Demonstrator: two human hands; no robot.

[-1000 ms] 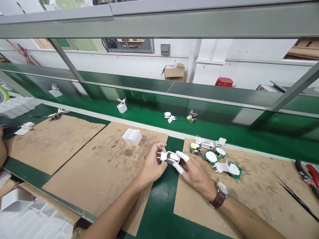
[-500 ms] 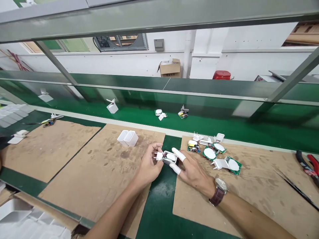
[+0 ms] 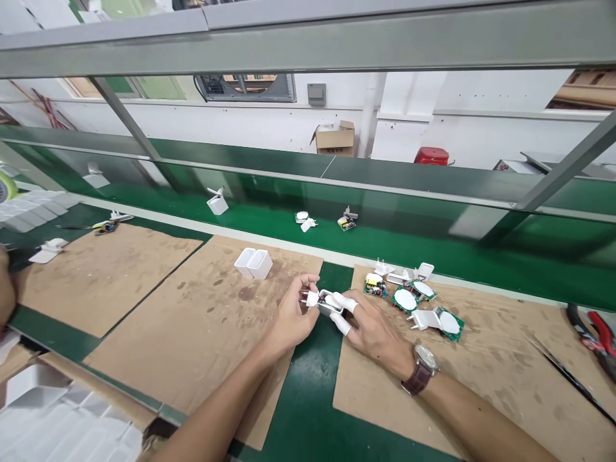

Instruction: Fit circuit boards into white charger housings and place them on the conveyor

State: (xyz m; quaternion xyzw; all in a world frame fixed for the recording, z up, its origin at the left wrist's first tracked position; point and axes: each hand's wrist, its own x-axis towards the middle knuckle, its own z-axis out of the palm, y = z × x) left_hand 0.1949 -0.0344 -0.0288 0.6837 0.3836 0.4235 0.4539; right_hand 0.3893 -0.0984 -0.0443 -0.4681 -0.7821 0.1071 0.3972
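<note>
Between my hands is a white charger housing (image 3: pixel 329 310), its open side up and a circuit board with a white pad inside. My left hand (image 3: pixel 296 314) pinches the white plug piece (image 3: pixel 312 298) at the housing's left end. White finger cots cover the thumb and forefinger of my right hand (image 3: pixel 368 324), which grips the housing from the right; the forefinger lies over the white pad. Right of my hands, several circuit boards (image 3: pixel 405 299) with white pads and plug pieces (image 3: pixel 426 319) lie on cardboard. Two empty white housings (image 3: pixel 253 263) stand together on the left cardboard.
Tweezers (image 3: pixel 570 372) and red-handled pliers (image 3: pixel 599 337) lie at the right. A box of white housings (image 3: pixel 72 417) sits at lower left. Several charger parts (image 3: pixel 217 203) rest on the green strip behind. Part of another person's arm (image 3: pixel 6 285) shows at the left edge.
My right forefinger has moved inward over the white pad in the housing. The view has shifted slightly, and another person's arm shows more at the left edge.
</note>
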